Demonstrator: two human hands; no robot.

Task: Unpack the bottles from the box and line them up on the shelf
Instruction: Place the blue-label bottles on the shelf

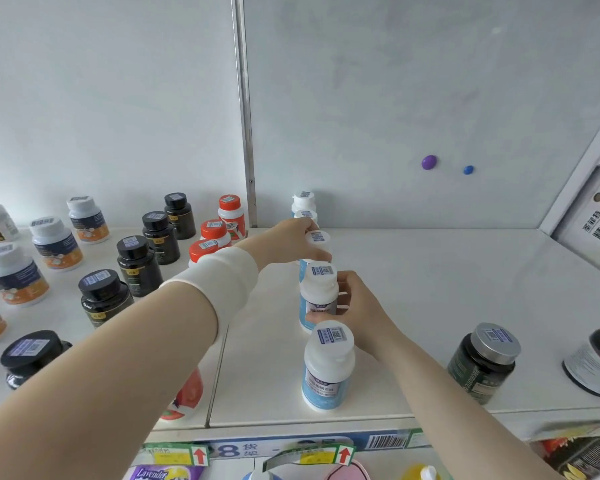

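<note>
My left hand point(293, 242) grips one white bottle point(317, 239) mid-frame, right hand point(355, 311) wraps the next bottle point(319, 294), squaring the row on the shelf point(430, 289).

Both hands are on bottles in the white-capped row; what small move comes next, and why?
Probably let go with the right hand: its bottle stands upright on the shelf, in line behind the front bottle. The left hand grips the next bottle back.

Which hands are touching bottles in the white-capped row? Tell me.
Touching, both. The head view shows the left hand gripping the third bottle by its cap, and the right hand wrapped round the second bottle, fingers on its body.
</note>
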